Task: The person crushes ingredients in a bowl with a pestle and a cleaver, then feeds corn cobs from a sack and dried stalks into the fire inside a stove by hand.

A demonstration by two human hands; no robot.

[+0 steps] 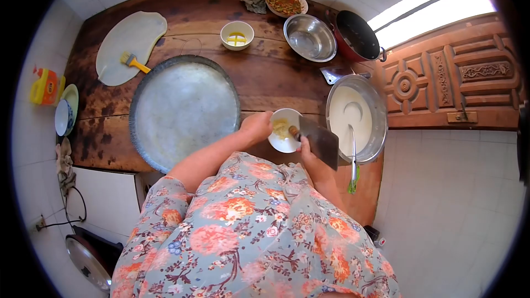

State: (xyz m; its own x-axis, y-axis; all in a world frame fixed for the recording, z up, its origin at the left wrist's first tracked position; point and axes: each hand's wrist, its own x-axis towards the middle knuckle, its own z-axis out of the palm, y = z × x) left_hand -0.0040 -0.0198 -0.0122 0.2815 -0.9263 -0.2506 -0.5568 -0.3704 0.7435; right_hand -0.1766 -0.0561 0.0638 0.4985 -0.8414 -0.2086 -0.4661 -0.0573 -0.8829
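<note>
My left hand (256, 127) grips the rim of a small white bowl (277, 144) at the table's front edge. Pale yellowish, mashed-looking bits lie inside the bowl. In my right hand (309, 153) is a cleaver (323, 144) with a broad dark blade, held so that its wooden handle end points down over the bowl. Whether the handle touches the bits cannot be made out. To the right stands a metal basin (379, 124) of white batter-like liquid (359, 111) with a ladle (353, 146) in it. A large round metal tray (187, 110) lies left of the bowl.
A yellow-handled brush (135, 62) rests on a pale board (130, 44). Behind are a bowl with yellow liquid (237, 37), a steel basin (310, 38), a dark pot (358, 34), a metal scraper (337, 73) and a plate of chopped food (286, 3). A yellow bottle (47, 87) stands far left.
</note>
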